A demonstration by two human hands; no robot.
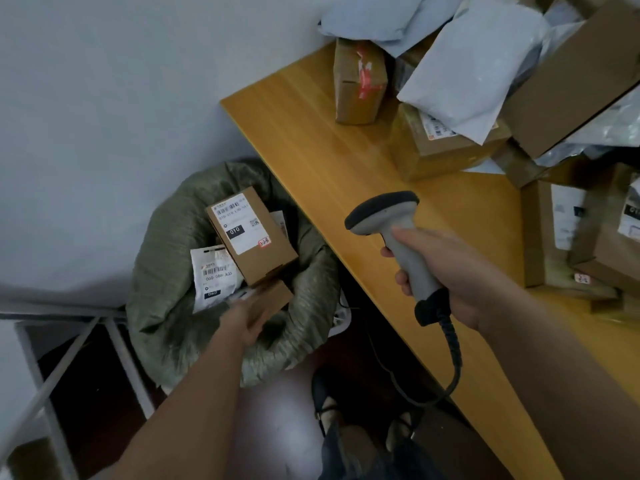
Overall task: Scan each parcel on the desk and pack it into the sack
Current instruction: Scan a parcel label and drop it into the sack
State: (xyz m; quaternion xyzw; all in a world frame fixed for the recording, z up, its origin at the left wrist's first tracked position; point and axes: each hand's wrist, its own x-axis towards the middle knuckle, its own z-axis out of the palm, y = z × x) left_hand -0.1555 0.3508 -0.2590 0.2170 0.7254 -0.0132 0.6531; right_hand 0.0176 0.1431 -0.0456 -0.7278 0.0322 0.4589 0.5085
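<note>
Packing step: left hand grips a small brown box inside the sack (lower left of frame). Right hand is wrapped round the scanner. Next probably: release, fetch another parcel from the pile upper right.

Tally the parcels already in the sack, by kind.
Inside the green sack, as far as the view shows:
Brown cardboard boxes: 2, the labelled box and the small box that the left hand holds
White poly mailers: 1, the white mailer
Total: 3
</note>
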